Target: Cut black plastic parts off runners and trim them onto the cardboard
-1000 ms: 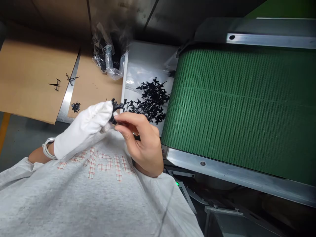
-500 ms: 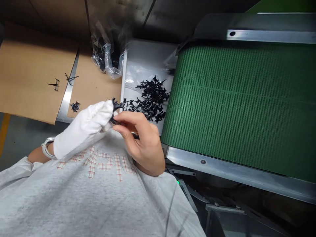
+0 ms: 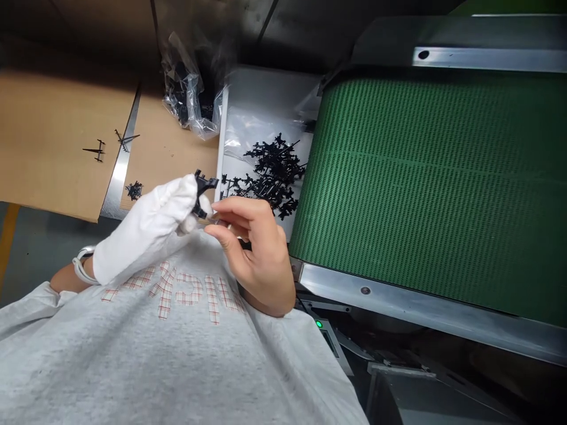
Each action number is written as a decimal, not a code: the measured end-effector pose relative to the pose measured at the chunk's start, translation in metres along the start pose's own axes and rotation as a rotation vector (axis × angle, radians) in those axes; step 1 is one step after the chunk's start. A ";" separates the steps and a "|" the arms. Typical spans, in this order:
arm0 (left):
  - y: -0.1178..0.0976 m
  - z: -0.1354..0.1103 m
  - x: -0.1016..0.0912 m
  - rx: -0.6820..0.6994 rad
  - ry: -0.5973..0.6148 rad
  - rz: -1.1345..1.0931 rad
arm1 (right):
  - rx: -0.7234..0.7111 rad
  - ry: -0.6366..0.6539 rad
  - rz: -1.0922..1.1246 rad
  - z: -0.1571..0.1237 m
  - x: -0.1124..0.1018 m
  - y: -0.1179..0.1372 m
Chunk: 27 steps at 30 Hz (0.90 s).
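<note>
My left hand (image 3: pixel 148 223), in a white glove, is closed around a small black plastic part (image 3: pixel 202 192) with forked arms that stick out past the fingertips. Just to the right, my bare right hand (image 3: pixel 254 251) is closed in a pinch. A thin, partly shiny thing (image 3: pixel 215 221) shows between its thumb and fingers and points at the lower end of the black part. Its kind is too small and too hidden to make out. Both hands are in front of my shirt.
A heap of black plastic pieces (image 3: pixel 274 171) lies on a white tray (image 3: pixel 248 88). To its right is a green conveyor belt (image 3: pixel 420 195) with a metal rail (image 3: pixel 398 301). Cardboard (image 3: pixel 48 118) at left bears several black sprues (image 3: pixel 98 150). A clear plastic bag (image 3: pixel 195 106) stands behind.
My left hand has shifted slightly left with the black part, so more of the part shows. A small gap has opened between my right fingertips and the part.
</note>
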<state>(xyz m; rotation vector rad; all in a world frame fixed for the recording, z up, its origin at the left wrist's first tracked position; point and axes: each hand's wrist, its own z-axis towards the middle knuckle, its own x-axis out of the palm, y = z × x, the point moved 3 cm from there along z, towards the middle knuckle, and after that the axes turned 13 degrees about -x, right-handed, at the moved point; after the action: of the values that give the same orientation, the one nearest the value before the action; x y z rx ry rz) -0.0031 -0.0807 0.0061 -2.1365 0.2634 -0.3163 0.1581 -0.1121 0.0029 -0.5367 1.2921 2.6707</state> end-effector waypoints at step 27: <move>0.177 0.075 -0.167 -0.449 -0.704 1.118 | 0.487 -0.027 0.107 -0.042 0.002 -0.060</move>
<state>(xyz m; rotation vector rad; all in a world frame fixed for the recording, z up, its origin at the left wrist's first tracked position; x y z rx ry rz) -0.1489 -0.0678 -0.2026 -2.0112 1.0898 1.1939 0.1831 -0.1074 -0.0656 -0.3699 1.9220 2.2934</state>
